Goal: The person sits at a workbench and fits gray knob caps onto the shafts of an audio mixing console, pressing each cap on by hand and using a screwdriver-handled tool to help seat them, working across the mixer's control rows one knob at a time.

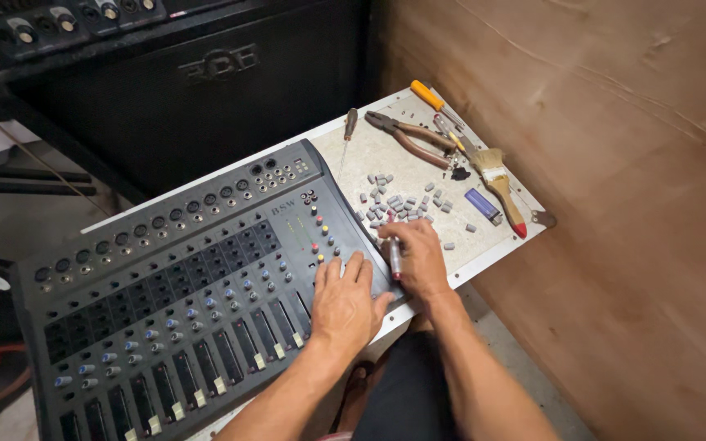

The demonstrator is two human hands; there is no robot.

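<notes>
So, going left to right: the dark grey multi-channel audio mixer [173, 286] lies flat on the white speckled tabletop [418, 167]. The left hand [345, 302] rests flat on its right end, fingers spread and gripping nothing. Just beside it, the right hand [418, 257] is curled around a slim screwdriver with a pale handle [395, 257], at the mixer's right edge. Behind sit loose small grey knob caps [398, 204], brown-handled pliers [410, 135], a wooden paintbrush [500, 184] and a blue lighter [482, 204]. I'd say keep that palm pressing down so the board doesn't slide.
</notes>
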